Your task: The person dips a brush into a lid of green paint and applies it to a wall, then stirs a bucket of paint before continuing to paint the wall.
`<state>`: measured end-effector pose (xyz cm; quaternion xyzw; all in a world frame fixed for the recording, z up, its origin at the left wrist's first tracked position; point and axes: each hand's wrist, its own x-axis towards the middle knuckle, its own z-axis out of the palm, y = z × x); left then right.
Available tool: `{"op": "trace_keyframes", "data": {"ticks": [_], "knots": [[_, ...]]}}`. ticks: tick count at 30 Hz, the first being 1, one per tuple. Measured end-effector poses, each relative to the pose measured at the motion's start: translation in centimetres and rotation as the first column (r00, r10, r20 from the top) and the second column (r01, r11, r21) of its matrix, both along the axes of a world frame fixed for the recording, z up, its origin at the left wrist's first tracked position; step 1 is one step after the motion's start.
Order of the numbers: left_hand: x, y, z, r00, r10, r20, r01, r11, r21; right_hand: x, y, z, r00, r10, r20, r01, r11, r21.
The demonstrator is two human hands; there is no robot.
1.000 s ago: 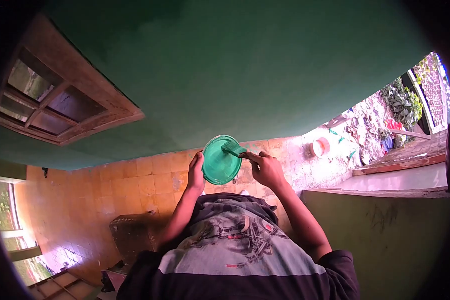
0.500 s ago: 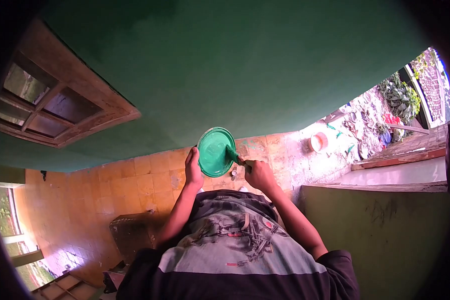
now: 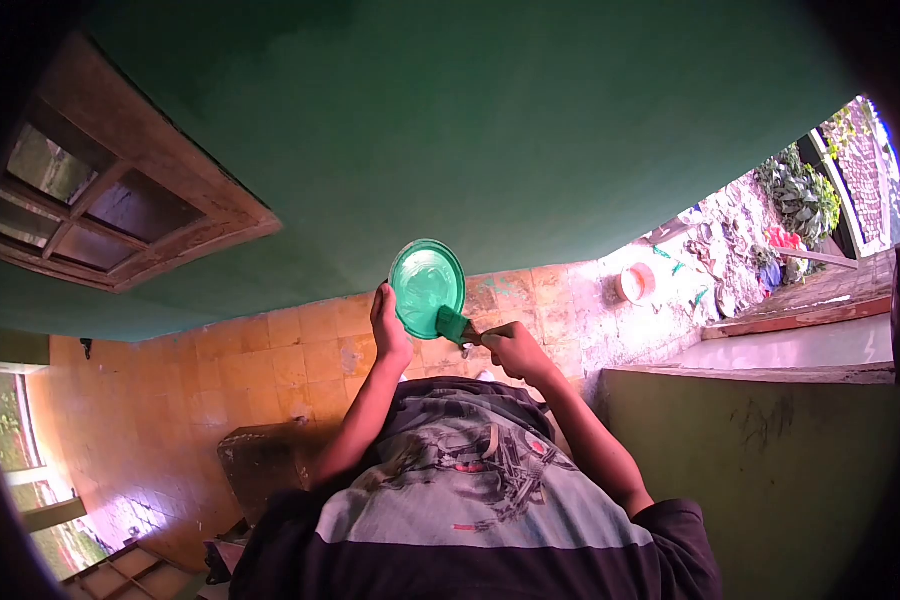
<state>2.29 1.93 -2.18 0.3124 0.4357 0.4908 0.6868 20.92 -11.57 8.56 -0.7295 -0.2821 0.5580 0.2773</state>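
Note:
My left hand (image 3: 391, 325) grips the left edge of a round green paint lid (image 3: 425, 285), its face tilted up and smeared with wet green paint. In my right hand (image 3: 517, 350) is the handle of a paintbrush (image 3: 454, 323). Green paint coats the brush's bristles, which lie over the lid's lower right part. The fingers of my right hand are wrapped round the handle and hide most of it. Both hands are held out in front of my body, near the green painted wall (image 3: 450, 140).
A wooden-framed window (image 3: 120, 200) is set in the wall at left. Orange floor tiles (image 3: 260, 360) run below the wall. A pinkish bucket (image 3: 635, 284) stands on the floor at right, near rubble (image 3: 730, 250). A low green wall (image 3: 750, 450) rises at my right, and a dark box-like object (image 3: 260, 460) stands at lower left.
The lid has risen slightly and tilted. The brush has moved down and left across the lid, with its flat side now showing. My right hand has barely shifted.

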Motion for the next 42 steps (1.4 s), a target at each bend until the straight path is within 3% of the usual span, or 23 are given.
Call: {"op": "trace_keyframes", "data": {"ticks": [3, 7, 13, 18, 26, 37, 39, 42], "knots": [[-0.2, 0.3, 0.2, 1.0, 0.013, 0.029, -0.012, 1.0, -0.018, 1.2, -0.3, -0.4, 0.986, -0.084, -0.142, 0.087, 0.996, 0.016], [-0.5, -0.3, 0.3, 0.991, 0.041, 0.13, -0.027, 0.994, -0.104, 2.3, -0.5, -1.2, 0.992, -0.09, 0.091, 0.085, 0.995, 0.06], [-0.4, -0.9, 0.7, 0.979, 0.046, 0.196, -0.029, 0.996, -0.089, 0.5, -0.7, -0.7, 0.997, -0.006, 0.082, 0.008, 1.0, -0.012], [-0.3, -0.8, 0.3, 0.959, 0.036, 0.28, -0.017, 0.997, -0.069, -0.6, -0.7, -1.2, 0.994, -0.023, -0.106, 0.021, 1.0, -0.023], [-0.1, -0.9, 0.8, 0.929, 0.004, 0.37, 0.017, 0.998, -0.053, -1.8, -0.2, -0.2, 0.975, -0.023, -0.222, 0.026, 1.0, 0.011], [0.5, -0.9, -0.2, 0.947, 0.012, 0.321, 0.019, 0.996, -0.093, -2.1, 0.7, 0.4, 0.906, -0.074, -0.417, 0.065, 0.997, -0.035], [0.5, -0.8, -0.9, 0.949, -0.002, 0.315, 0.029, 0.996, -0.081, -2.3, 0.9, 0.8, 0.798, -0.192, -0.572, 0.145, 0.981, -0.127], [0.4, -0.8, -1.3, 0.92, 0.074, 0.385, -0.007, 0.985, -0.174, -1.6, 1.4, 0.0, 0.7, -0.259, -0.666, 0.237, 0.963, -0.126]]}}
